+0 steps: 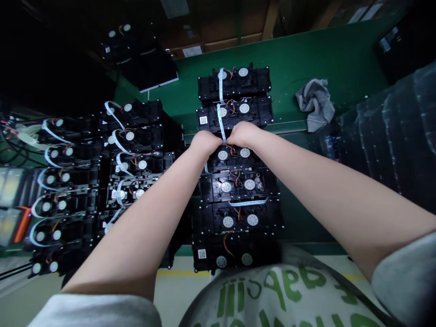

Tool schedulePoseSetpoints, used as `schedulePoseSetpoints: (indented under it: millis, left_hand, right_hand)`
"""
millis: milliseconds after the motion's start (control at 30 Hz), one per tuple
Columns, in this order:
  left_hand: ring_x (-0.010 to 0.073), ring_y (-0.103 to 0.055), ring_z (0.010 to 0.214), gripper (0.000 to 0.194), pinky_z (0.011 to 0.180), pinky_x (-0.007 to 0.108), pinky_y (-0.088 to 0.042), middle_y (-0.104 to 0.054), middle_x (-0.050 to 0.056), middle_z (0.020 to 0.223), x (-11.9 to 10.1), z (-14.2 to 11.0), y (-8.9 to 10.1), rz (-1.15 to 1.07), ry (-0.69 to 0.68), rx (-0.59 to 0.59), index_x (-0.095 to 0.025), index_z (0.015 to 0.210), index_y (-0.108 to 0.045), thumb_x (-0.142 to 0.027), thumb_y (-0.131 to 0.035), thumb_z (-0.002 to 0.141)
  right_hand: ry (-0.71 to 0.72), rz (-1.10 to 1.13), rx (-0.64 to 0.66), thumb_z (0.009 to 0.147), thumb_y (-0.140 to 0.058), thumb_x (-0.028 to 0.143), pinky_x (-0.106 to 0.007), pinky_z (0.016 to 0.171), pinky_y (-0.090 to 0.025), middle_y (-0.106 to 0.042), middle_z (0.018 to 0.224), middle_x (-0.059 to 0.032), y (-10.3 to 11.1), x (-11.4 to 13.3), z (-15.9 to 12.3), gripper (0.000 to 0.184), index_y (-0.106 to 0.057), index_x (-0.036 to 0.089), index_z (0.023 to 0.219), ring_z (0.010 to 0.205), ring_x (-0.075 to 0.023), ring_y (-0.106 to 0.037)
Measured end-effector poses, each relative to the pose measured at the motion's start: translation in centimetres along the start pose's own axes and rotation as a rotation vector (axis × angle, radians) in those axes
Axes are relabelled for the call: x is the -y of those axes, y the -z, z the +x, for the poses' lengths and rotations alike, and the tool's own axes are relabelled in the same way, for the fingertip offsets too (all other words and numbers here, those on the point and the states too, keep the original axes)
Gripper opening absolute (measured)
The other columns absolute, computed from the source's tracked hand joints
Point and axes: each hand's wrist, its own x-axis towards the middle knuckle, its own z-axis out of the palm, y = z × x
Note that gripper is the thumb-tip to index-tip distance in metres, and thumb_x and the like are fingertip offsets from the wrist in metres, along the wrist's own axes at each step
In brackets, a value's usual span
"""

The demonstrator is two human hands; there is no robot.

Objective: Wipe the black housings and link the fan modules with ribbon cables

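Blue-and-white ribbon cable [220,114] is laid down across a black unit [245,119], its lower end set between two bare hands, just above the pale twin discs of the next unit [234,156] in a central column. The left hand [206,141] and right hand [244,134] are held close together, curled at the cable; whether it is pinched by either cannot be told. Similar units [131,113] are lined up at left. On the green table [282,59], a grey cloth [316,103] is left crumpled. Beyond, cardboard boxes [235,25] are seen, their contents hidden.
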Motion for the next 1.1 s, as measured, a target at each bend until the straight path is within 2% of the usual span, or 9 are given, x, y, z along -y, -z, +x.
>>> schedulePoseSetpoints:
  millis: [133,233,300,367,500,667,767,967,1100]
  left_hand:
    - [0.0165,-0.059,0.075,0.029,0.066,0.025,-0.044,-0.066,0.005,0.082,1.9,-3.0,1.3,-0.145,-0.177,-0.167,-0.014,0.085,-0.065,-0.034,-0.052,0.068]
    - [0.0148,-0.058,0.076,0.026,0.071,0.025,-0.043,-0.064,0.003,0.084,4.5,-5.9,2.2,0.041,-0.271,-0.301,-0.017,0.085,-0.063,-0.035,-0.051,0.07]
    - [0.0142,-0.057,0.069,0.025,0.065,0.025,-0.042,-0.063,0.002,0.076,6.1,-7.4,2.2,0.111,-0.216,-0.233,-0.017,0.08,-0.061,-0.038,-0.05,0.072]
    - [0.0138,-0.055,0.062,0.026,0.058,0.025,-0.04,-0.061,0.001,0.069,7.1,-8.2,1.9,0.171,-0.153,-0.149,-0.018,0.074,-0.058,-0.042,-0.049,0.072]
    - [0.0152,-0.053,0.064,0.028,0.056,0.026,-0.038,-0.058,0.002,0.071,7.2,-8.7,0.9,0.321,-0.154,-0.144,-0.019,0.072,-0.057,-0.046,-0.05,0.07]
    - [0.0179,-0.053,0.072,0.025,0.062,0.029,-0.04,-0.055,0.004,0.078,6.2,-9.0,-0.2,0.395,-0.162,-0.282,-0.02,0.08,-0.059,-0.041,-0.049,0.072]
    - [0.0185,-0.052,0.075,0.02,0.069,0.03,-0.041,-0.053,0.005,0.079,6.2,-8.9,-0.6,0.381,-0.229,-0.325,-0.019,0.078,-0.06,-0.035,-0.05,0.071]
    - [0.0116,-0.047,0.059,0.012,0.058,0.025,-0.037,-0.051,-0.001,0.063,6.4,-8.3,0.2,0.015,-0.228,-0.268,-0.017,0.068,-0.051,-0.029,-0.053,0.069]
    - [0.0087,-0.044,0.05,0.013,0.05,0.022,-0.034,-0.049,-0.004,0.055,5.5,-8.5,1.2,-0.327,-0.153,-0.106,-0.016,0.068,-0.051,-0.027,-0.058,0.066]
  right_hand:
    - [0.006,0.143,-0.149,0.068,-0.049,0.03,-0.032,0.064,-0.047,-0.066,0.077,-0.0062,-0.3,-0.7,-1.9,0.023,-0.066,0.017,0.073,0.073,-0.0218,-0.06]
    - [0.114,0.219,-0.431,0.072,-0.045,0.026,-0.034,0.077,-0.046,-0.065,0.086,-0.0029,-0.8,-1.9,-4.9,0.022,-0.065,0.02,0.082,0.085,-0.0201,-0.058]
    - [0.166,0.257,-0.651,0.074,-0.046,0.024,-0.036,0.085,-0.043,-0.062,0.097,-0.0042,-1.4,-3.0,-7.1,0.025,-0.062,0.019,0.094,0.094,-0.0204,-0.055]
    - [0.166,0.256,-0.751,0.074,-0.048,0.024,-0.039,0.089,-0.04,-0.058,0.106,-0.0066,-2.4,-4.3,-9.0,0.032,-0.056,0.019,0.104,0.101,-0.0218,-0.051]
    - [0.124,0.257,-0.718,0.071,-0.055,0.03,-0.045,0.092,-0.038,-0.051,0.115,-0.0099,-4.5,-6.6,-11.4,0.051,-0.043,0.019,0.119,0.109,-0.0257,-0.045]
    - [0.15,0.382,-0.604,0.067,-0.059,0.037,-0.046,0.096,-0.035,-0.037,0.128,-0.0125,-7.1,-8.1,-12.4,0.072,-0.027,0.017,0.129,0.118,-0.0275,-0.036]
    - [0.075,0.494,-0.51,0.069,-0.058,0.038,-0.047,0.095,-0.035,-0.034,0.131,-0.0131,-8.2,-8.1,-12.7,0.078,-0.017,0.018,0.133,0.119,-0.0284,-0.035]
    - [0.054,0.617,-0.427,0.072,-0.055,0.043,-0.046,0.092,-0.039,-0.041,0.129,-0.0103,-8.8,-8.1,-12.8,0.081,-0.007,0.022,0.135,0.113,-0.027,-0.044]
    - [0.044,0.636,-0.444,0.073,-0.053,0.048,-0.045,0.092,-0.039,-0.046,0.124,-0.0096,-9.1,-8.2,-12.5,0.081,-0.006,0.022,0.135,0.112,-0.0266,-0.045]
